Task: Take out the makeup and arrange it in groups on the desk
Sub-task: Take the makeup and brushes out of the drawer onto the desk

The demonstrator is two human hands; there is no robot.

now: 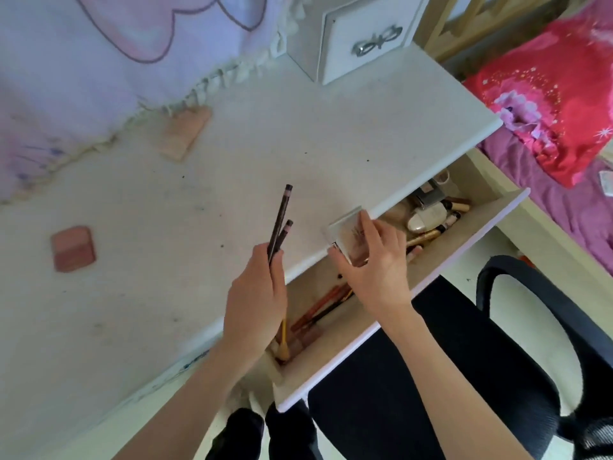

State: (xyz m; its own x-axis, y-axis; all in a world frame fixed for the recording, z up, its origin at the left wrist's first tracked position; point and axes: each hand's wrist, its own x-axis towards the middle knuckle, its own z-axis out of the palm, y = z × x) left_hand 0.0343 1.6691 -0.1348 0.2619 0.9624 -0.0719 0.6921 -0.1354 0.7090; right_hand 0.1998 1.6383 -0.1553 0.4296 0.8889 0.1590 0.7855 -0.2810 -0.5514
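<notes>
So we've got two dark pencils (280,224) pinched in the left hand (257,303), tips sticking up over the bench (232,167) just left of the open drawer (431,260). Fingers are curled round the lower ends, which looks like a way to carry both together so they land in one group. The right hand (374,267) grips a small clear compact (346,237) right at the drawer's upper edge, fingers on its far side and thumb underneath, held flat, probably to keep it from popping open on the way out.

Inside the drawer there's plenty left: reddish pencils (318,310) at the near end, and tubes and a pale bottle (428,215) at the far end. We'd say the job's early days.

Well left of the drawer, a pink block (73,249) and a peach pad (185,132) sit apart on the bench, maybe the start of groups. A white box with a bow handle (361,38) stands beyond the drawer.
</notes>
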